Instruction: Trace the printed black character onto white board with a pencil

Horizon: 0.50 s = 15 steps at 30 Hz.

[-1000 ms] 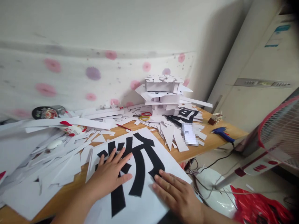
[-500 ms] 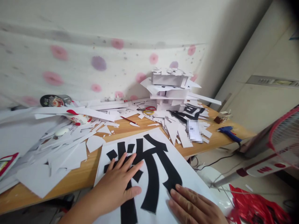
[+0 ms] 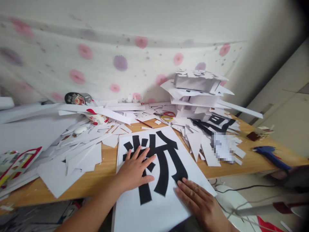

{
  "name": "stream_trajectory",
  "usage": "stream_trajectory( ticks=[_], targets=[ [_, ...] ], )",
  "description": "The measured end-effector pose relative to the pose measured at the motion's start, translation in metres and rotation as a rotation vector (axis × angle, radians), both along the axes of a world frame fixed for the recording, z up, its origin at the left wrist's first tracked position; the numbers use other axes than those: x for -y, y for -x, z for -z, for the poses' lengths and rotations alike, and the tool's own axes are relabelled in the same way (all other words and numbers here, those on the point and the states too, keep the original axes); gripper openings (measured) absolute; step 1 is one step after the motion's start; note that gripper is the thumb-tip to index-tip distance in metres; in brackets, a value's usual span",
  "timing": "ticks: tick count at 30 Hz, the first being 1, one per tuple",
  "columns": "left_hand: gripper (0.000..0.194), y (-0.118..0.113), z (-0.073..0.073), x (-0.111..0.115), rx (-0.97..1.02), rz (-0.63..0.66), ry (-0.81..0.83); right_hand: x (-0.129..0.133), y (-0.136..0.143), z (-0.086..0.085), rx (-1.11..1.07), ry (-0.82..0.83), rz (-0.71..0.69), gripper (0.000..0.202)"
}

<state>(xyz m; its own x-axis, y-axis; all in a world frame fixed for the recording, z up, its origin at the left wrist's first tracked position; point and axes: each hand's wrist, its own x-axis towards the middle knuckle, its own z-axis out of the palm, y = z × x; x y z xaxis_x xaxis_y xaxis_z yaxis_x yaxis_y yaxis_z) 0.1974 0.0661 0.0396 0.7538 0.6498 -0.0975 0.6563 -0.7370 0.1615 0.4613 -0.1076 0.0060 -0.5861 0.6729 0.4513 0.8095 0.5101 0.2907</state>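
In the head view, a white sheet point(image 3: 135, 216) lies at the middle of the tabletop point(image 3: 107, 180), its lower part reaching out past the near edge. On it sits a large black character point(image 3: 163, 174) of thick strokes. The left hand point(image 3: 136, 169) lies palm down on the left half of this character, fingers spread and grasping nothing, the thumb across a long downward stroke. The right hand point(image 3: 199, 199) is also unclenched and holds nothing; its fingers lie close together, the fingertips at the lower right end of the character, near the sheet's right edge.

White paper scraps point(image 3: 80, 159) cover the left part of the tabletop from the near edge toward the far one, with a colourful packet point(image 3: 18, 167) at the near left. Behind them a red-and-white tub point(image 3: 98, 119) lies tilted, and a dark-lidded container point(image 3: 77, 98) lies close to the far edge. Beyond the sheet are a dark red pencil point(image 3: 145, 123) and scissors point(image 3: 169, 116) with red and yellow handles. A stack of white board pieces point(image 3: 195, 83) rises by the far edge, right of the middle, with a second black character point(image 3: 216, 120) beside it. Toward the right end, a blue glue gun point(image 3: 272, 157) lies by the near edge, a small brown-and-white box point(image 3: 260, 132) behind it
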Motion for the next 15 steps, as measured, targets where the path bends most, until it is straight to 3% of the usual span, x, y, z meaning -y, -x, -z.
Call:
stream_trajectory(
  ticks=[10,15],
  targets=[
    [0.073,-0.003,0.001,-0.004,0.008,-0.009,-0.015,-0.009,0.000,0.001,-0.005,0.084,-0.016,0.048],
    [0.080,-0.004,0.000,-0.004,0.012,-0.011,0.001,-0.026,0.018,-0.003,0.000,0.080,-0.038,0.073]
  ],
)
